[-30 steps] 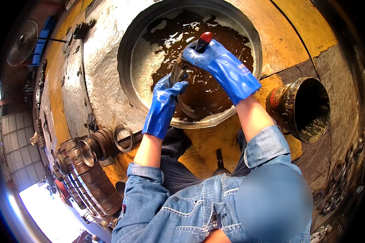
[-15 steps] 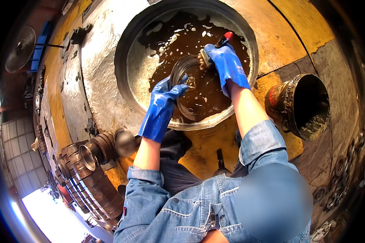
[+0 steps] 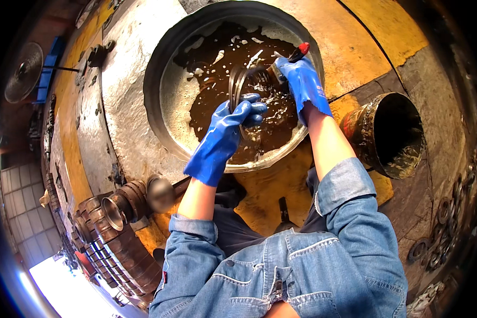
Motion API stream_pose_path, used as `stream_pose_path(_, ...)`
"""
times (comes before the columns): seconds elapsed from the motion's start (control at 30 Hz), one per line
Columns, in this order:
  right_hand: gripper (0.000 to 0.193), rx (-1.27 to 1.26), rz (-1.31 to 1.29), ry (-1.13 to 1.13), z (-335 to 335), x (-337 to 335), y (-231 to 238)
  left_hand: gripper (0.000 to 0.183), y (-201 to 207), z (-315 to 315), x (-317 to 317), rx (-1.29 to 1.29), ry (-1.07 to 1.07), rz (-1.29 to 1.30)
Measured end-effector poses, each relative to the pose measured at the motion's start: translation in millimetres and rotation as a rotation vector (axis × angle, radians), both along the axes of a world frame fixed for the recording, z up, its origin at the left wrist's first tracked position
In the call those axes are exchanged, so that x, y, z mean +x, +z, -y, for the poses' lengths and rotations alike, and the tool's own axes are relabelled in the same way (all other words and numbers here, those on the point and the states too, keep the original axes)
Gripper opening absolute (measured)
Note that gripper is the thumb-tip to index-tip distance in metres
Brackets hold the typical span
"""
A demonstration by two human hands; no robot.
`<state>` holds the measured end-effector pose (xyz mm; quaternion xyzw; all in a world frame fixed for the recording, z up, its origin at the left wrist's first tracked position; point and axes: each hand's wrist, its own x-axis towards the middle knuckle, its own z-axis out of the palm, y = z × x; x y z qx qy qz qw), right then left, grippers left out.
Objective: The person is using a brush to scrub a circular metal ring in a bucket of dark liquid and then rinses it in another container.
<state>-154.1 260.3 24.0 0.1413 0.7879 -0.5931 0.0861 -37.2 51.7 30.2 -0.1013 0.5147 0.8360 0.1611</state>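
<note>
In blue rubber gloves, both my hands are over a wide round metal basin (image 3: 152, 106) holding dark brown, foamy liquid (image 3: 209, 119). My left hand (image 3: 217, 135) is closed round several thin dark metal rings (image 3: 236, 85), held together and tilted nearly edge-on, just above the liquid. My right hand (image 3: 305, 87) grips a brush (image 3: 277, 75) with a dark handle and red end. Its bristles point toward the rings' right side; blur hides whether they touch. Drips and ripples show on the liquid below the rings.
A grimy bucket (image 3: 355, 127) lies tipped at the basin's right, its mouth facing right. Several metal rings (image 3: 444, 212) lie farther right. Stacked cylindrical metal parts (image 3: 130, 246) stand at the lower left. Worn yellow and grey plates (image 3: 127, 90) cover the floor.
The rings have turned from a broad, open view to nearly edge-on. My left hand has shifted slightly right and its fingers curl further round them. The brush stays in my right hand.
</note>
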Motion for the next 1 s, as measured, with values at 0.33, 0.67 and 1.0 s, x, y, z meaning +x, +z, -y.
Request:
stream_pose_path(0.33,0.042,0.009,0.046,0.002,-11.2,-15.3,-29.9,0.051,-40.2,42.5,-0.2,0.248,0.007,0.289)
stream_pose_path(0.67,0.035,-0.277,-0.007,0.797,97.2,21.2,16.1,0.044,-26.1,71.6,41.6,-0.194,0.183,0.187)
stream_pose_path(1.0,0.036,-0.274,0.025,0.661,79.8,-3.8,8.4,0.047,-10.7,62.6,44.8,-0.217,0.144,0.100)
